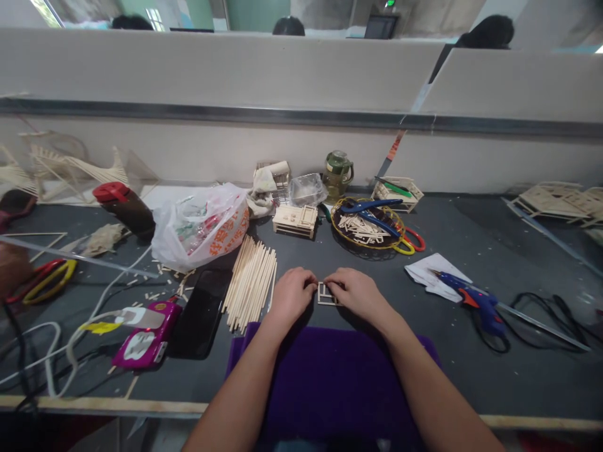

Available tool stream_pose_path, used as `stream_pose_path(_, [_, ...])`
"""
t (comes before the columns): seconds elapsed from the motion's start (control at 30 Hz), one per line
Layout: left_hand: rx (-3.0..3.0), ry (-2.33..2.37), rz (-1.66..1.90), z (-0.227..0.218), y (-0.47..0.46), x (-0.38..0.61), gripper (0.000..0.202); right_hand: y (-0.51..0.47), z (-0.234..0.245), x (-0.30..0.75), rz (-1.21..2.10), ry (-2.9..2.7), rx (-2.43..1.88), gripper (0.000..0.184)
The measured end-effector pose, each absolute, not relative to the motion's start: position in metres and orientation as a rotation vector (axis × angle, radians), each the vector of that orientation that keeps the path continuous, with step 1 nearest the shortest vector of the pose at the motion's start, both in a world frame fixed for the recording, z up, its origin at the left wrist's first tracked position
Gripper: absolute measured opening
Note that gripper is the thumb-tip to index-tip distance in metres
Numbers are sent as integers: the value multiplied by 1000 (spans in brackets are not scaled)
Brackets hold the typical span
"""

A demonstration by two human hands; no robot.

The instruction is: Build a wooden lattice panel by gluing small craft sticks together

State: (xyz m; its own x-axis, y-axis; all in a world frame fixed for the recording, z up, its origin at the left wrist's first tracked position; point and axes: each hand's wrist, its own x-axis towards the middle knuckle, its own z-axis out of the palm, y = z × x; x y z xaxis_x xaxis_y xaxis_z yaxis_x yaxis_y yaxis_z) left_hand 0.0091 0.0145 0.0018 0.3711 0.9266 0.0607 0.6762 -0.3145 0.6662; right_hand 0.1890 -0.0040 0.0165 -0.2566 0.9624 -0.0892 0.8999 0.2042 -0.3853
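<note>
A small frame of thin wooden sticks lies on the dark table between my hands. My left hand pinches its left side with closed fingertips. My right hand grips the frame from the right and covers part of it. Just left of my left hand is a bundle of loose wooden sticks. Beyond my hands stands a finished-looking little stick structure. A wire basket behind my right hand contains short stick pieces and blue-handled pliers.
Rightward, a blue glue gun lies partly on white paper, its cord trailing. On the left are a black phone, a magenta device, a plastic bag and a bottle. Another person's hand appears near red-yellow scissors.
</note>
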Motion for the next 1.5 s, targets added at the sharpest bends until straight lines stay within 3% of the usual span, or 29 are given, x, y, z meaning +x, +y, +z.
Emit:
stream_pose_path(0.97, [2079,1426,513,4,16,9,13,0,9,199,620,-2175,-1612,24])
stream_pose_path(1.5, [2099,1423,512,7,15,10,14,-4,7,190,230,-2508,-1378,13])
